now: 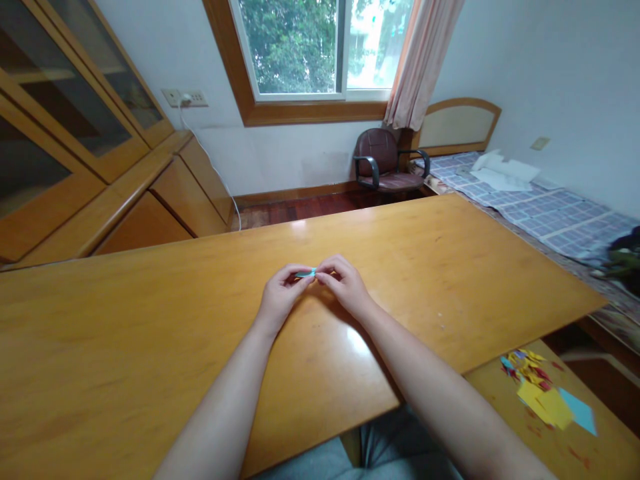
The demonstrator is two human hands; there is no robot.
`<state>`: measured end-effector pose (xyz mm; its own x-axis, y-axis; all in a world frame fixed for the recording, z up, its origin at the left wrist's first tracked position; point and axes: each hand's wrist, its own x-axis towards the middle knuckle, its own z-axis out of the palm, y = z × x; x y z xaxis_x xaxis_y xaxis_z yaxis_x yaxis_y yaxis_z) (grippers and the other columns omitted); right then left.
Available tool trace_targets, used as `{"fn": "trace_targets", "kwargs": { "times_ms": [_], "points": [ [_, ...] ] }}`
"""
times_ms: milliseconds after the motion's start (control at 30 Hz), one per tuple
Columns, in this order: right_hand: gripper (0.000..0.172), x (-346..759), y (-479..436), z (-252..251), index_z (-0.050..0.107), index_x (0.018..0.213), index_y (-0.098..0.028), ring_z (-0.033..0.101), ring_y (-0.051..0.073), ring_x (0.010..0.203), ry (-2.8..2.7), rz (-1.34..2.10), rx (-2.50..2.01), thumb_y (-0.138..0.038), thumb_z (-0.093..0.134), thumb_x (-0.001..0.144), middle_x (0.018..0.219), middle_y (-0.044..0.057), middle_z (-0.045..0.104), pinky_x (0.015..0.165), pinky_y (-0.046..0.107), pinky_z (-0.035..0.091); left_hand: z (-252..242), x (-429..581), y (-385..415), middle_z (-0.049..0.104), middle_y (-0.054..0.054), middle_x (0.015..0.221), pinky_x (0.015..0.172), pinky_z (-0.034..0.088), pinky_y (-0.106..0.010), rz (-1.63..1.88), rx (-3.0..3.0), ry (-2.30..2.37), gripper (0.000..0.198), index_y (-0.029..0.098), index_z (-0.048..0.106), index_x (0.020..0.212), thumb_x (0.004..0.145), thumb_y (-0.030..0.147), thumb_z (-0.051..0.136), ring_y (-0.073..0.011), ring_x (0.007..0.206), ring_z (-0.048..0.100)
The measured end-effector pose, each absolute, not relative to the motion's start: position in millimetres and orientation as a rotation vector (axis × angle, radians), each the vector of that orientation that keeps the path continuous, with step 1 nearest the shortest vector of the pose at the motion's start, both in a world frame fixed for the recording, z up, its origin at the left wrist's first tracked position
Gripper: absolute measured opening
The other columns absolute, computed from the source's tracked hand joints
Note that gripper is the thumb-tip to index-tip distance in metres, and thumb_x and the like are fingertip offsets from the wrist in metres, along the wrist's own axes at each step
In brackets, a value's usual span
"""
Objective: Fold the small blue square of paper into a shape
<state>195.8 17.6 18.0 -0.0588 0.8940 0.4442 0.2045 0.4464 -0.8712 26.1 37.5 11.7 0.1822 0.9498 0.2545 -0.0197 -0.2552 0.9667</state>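
A small piece of folded light-blue paper (305, 273) is pinched between my two hands above the middle of the wooden table (150, 333). My left hand (283, 293) grips its left part between thumb and fingers. On the other side, my right hand (345, 283) pinches the right end with thumb and forefinger. The fingers cover much of the paper, so its full folded shape is hidden.
On a lower surface at right lie yellow paper squares (544, 403), a light-blue sheet (579, 411) and a pile of small folded coloured papers (527, 367). Beyond the table stand an office chair (383, 157), a bed (560, 213) and a glass-door cabinet (125, 180).
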Motion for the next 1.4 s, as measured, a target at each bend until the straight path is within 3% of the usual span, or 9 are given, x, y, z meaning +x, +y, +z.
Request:
{"fn": "trace_targets", "kwargs": {
  "times_ms": [533,933,1400],
  "points": [
    [0.007,194.5,16.7,17.6,0.068,0.087,-0.02,0.062,0.015,0.083,-1.552,0.782,-1.02,-0.025,0.063,0.085,0.086,0.003,0.066,0.073,0.027,0.049,15.2,25.9,35.8,0.069,-0.005,0.087,0.082,0.049,-0.03,1.264,1.55,0.956,0.014,0.018,0.071,0.079,0.075,0.032,0.073,-0.0184,0.086,0.064],
    [0.011,193.1,17.4,12.8,0.065,0.092,-0.019,0.064,0.015,0.08,-1.471,0.887,-0.99,-0.028,0.062,0.086,0.088,0.003,0.066,0.073,0.027,0.05,15.9,26.5,35.1,0.068,-0.004,0.088,0.081,0.049,-0.029,1.265,1.579,0.948,0.014,0.018,0.068,0.083,0.078,0.031,0.07,-0.0177,0.086,0.064],
    [0.008,194.0,17.6,15.7,0.065,0.081,-0.019,0.06,0.015,0.076,-1.575,0.748,-1.02,-0.025,0.063,0.086,0.08,0.002,0.063,0.071,0.027,0.047,16.0,26.9,35.0,0.069,-0.004,0.086,0.08,0.05,-0.03,1.264,1.546,0.997,0.016,0.018,0.068,0.083,0.076,0.033,0.071,-0.0181,0.084,0.064]
  ]
}}
